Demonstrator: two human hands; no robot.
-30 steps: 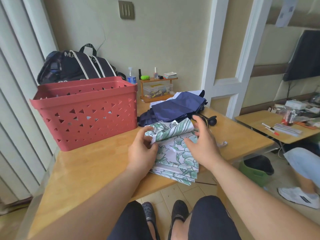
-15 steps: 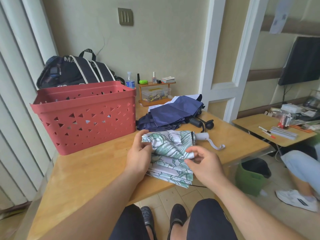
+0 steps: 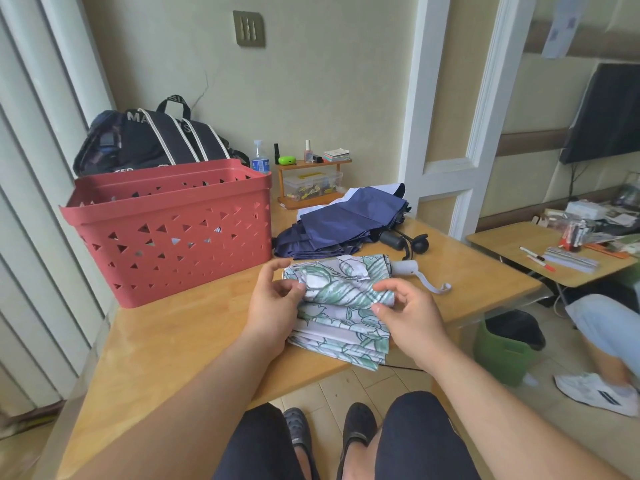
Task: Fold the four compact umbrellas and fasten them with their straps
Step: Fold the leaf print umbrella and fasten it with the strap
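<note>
- Left hand [image 3: 273, 303] pinches the canopy's left end; if it lets go, the rolled pleats could spring loose.
- Floral umbrella [image 3: 341, 306] lies on the table [image 3: 180, 341] at its near edge, overhanging; it could slide off.
- Right hand [image 3: 412, 318] pinches the roll's right end; the strap looks unfastened.

1. Both bare forearms reach forward over the light wooden bench [image 3: 180, 341].
2. The left hand [image 3: 273, 306] curls its fingers against the left end of the leaf-patterned white-and-green fabric umbrella [image 3: 343, 306].
3. The right hand [image 3: 408, 317] pinches a fold at that umbrella's right side, thumb below.
</note>
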